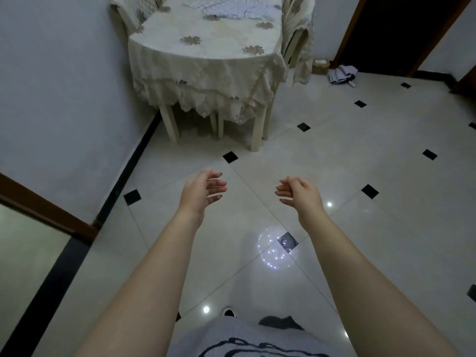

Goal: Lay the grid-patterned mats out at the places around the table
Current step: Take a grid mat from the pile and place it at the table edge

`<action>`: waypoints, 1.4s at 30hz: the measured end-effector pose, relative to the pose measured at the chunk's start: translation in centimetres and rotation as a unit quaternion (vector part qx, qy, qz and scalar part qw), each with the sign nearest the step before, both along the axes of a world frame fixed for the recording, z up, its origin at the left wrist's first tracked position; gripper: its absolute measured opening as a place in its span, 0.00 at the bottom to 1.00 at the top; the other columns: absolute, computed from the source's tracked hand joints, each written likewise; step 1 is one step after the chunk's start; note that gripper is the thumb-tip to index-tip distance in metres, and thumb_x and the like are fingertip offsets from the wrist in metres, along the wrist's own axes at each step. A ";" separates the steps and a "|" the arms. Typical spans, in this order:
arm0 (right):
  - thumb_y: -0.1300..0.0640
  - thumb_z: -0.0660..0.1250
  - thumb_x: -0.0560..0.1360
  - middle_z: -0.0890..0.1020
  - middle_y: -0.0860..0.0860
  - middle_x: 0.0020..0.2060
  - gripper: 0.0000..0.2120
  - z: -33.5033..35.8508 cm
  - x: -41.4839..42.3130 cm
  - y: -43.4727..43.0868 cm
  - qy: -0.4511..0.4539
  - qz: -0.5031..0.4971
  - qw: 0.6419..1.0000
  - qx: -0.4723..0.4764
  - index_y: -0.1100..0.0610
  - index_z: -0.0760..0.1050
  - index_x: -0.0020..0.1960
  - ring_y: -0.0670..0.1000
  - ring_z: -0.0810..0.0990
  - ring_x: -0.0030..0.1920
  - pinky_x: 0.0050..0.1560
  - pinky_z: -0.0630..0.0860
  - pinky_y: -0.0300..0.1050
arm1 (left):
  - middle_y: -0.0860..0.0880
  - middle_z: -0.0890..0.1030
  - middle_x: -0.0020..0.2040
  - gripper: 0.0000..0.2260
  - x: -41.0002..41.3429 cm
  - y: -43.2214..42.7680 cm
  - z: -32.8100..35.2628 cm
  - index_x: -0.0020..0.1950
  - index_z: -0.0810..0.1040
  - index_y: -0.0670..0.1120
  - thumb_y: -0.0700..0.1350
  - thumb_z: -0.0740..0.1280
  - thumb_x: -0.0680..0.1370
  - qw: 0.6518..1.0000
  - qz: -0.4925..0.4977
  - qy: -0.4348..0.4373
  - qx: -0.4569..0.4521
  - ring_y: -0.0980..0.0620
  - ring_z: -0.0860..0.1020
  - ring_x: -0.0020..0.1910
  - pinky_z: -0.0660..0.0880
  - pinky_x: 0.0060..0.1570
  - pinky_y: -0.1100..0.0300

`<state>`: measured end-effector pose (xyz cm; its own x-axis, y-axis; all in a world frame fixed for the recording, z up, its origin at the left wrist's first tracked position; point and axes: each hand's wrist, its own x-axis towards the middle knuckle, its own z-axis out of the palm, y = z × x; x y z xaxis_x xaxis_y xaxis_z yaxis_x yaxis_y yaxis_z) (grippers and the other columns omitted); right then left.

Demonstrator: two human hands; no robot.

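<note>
Grid-patterned mats [226, 10] lie in a loose, overlapping heap at twelve o'clock, on the far end of the desk [226, 50], though they are blurred at this range. They look thin, light and limp, so each probably wants peeling off singly by two corners of one edge. Left hand [203, 194] and right hand [300, 193] hover empty over the floor [360, 150], fingers loosely curled, well short of the desk.

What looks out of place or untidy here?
The mats lie in an overlapping heap at the far end of the table, not at places. A crumpled bundle lies on the floor by the doorway.
</note>
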<state>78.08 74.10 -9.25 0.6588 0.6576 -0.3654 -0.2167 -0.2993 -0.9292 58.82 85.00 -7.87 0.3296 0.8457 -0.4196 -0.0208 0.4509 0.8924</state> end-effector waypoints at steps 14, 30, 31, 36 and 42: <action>0.56 0.59 0.80 0.81 0.54 0.38 0.11 -2.5 8.6 12.8 0.004 -0.021 1.000 -0.015 0.59 0.76 0.46 0.52 0.81 0.40 0.45 0.77 0.47 | 0.43 0.81 0.42 0.13 8.7 13.6 -2.7 0.47 0.78 0.43 0.48 0.57 0.81 0.999 -0.006 0.017 -0.035 0.48 0.81 0.41 0.75 0.45 0.54; 0.55 0.59 0.80 0.82 0.54 0.39 0.12 -1.8 24.2 32.0 0.004 0.019 1.000 -0.009 0.56 0.77 0.42 0.52 0.82 0.41 0.42 0.77 0.44 | 0.41 0.82 0.45 0.14 24.9 32.5 0.1 0.52 0.77 0.41 0.49 0.57 0.81 1.000 0.012 0.021 -0.015 0.47 0.81 0.43 0.75 0.45 0.56; 0.55 0.59 0.80 0.82 0.54 0.39 0.11 -1.9 24.8 32.8 0.005 0.022 1.000 -0.011 0.56 0.77 0.43 0.52 0.82 0.41 0.42 0.77 0.44 | 0.41 0.82 0.45 0.14 25.3 33.4 -0.1 0.51 0.77 0.41 0.49 0.57 0.81 0.999 0.017 0.022 -0.019 0.47 0.81 0.43 0.75 0.45 0.56; 0.56 0.59 0.80 0.81 0.54 0.38 0.11 -2.9 27.8 37.1 0.022 0.015 0.999 -0.022 0.56 0.76 0.42 0.51 0.82 0.40 0.42 0.77 0.44 | 0.43 0.83 0.44 0.14 27.7 37.9 -1.7 0.49 0.78 0.42 0.50 0.58 0.81 0.999 0.023 0.031 -0.032 0.47 0.81 0.43 0.75 0.46 0.55; 0.57 0.59 0.80 0.81 0.52 0.37 0.11 -3.6 30.9 43.3 0.028 0.006 0.999 -0.032 0.57 0.76 0.43 0.51 0.81 0.40 0.47 0.77 0.49 | 0.43 0.83 0.44 0.15 31.6 44.3 -3.0 0.55 0.77 0.40 0.50 0.58 0.81 0.998 0.015 0.031 -0.046 0.47 0.81 0.43 0.75 0.44 0.55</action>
<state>108.96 117.44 -12.86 0.6279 0.6395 -0.4435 -0.2638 -0.3612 -0.8944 90.43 129.32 -10.88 0.2752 0.8120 -0.5146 0.0177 0.5309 0.8472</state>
